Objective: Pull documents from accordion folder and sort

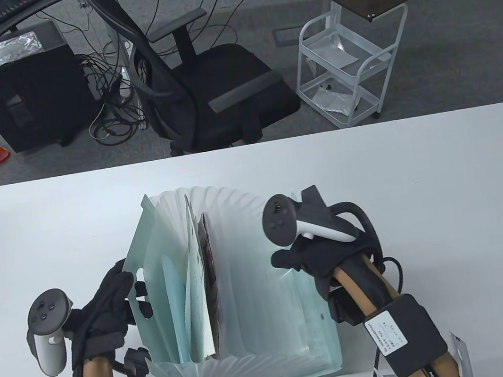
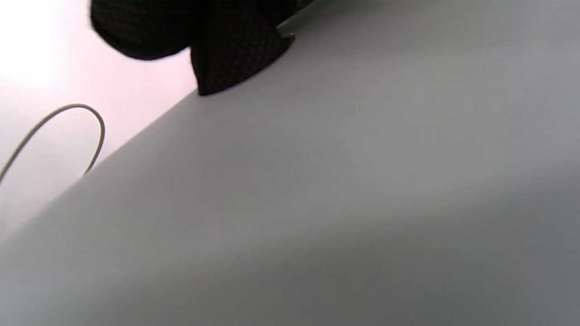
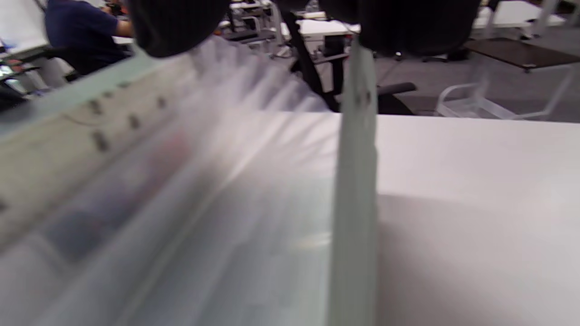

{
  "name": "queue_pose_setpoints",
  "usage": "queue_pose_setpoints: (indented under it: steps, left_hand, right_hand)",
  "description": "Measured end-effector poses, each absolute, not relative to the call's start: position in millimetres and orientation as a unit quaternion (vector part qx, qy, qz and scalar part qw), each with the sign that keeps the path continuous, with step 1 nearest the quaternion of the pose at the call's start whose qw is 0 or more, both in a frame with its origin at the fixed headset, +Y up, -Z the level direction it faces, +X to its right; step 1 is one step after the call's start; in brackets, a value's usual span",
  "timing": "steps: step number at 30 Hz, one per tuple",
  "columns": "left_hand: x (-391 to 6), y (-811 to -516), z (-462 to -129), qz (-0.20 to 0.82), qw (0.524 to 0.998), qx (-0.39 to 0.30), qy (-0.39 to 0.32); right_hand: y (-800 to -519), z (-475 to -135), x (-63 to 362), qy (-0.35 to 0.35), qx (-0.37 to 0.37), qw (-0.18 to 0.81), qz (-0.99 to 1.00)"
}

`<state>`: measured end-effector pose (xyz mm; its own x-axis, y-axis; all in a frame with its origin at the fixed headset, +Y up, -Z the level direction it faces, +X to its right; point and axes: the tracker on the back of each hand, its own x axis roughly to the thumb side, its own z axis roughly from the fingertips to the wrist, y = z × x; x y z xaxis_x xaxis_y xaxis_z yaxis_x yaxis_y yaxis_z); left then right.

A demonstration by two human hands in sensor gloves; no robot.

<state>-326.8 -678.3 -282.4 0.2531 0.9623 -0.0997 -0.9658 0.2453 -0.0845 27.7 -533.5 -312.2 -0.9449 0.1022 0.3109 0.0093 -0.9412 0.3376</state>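
Note:
A pale teal translucent accordion folder (image 1: 250, 303) stands spread wide open on the middle of the white table (image 1: 448, 195). Several documents (image 1: 199, 297) stand in its left pockets, one with a dark edge (image 1: 207, 252). My left hand (image 1: 126, 289) grips the folder's left cover, fingers showing through the plastic. My right hand (image 1: 291, 258) grips the top edge of the right cover. The right wrist view shows gloved fingers (image 3: 172, 22) over the pleats (image 3: 181, 203) and the cover's edge (image 3: 358, 181). The left wrist view shows a gloved finger (image 2: 226, 50) against a blurred grey surface.
A black office chair (image 1: 216, 89) and a white rolling cart (image 1: 348, 73) stand beyond the table's far edge. Bare tabletop lies to the left and right of the folder. A thin cable (image 2: 68, 131) loops at the left of the left wrist view.

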Motion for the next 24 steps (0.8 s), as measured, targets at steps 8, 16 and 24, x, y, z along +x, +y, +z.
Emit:
queue_pose_setpoints:
  steps: [8,16,24]
  left_hand:
    - [-325,-679,-283,0.611,0.789,-0.062,0.008]
    - [-316,-676,-283,0.599,0.799,-0.056,-0.002]
    - [-315,-677,-282,0.604,0.795,-0.053,-0.001]
  right_hand:
    - [-507,-290,-58,0.152,0.274,0.036,0.949]
    - [-518,-293,-114,0.160,0.289,0.119,0.936]
    - [-557,-322,-144,0.224,0.223,0.121,0.941]
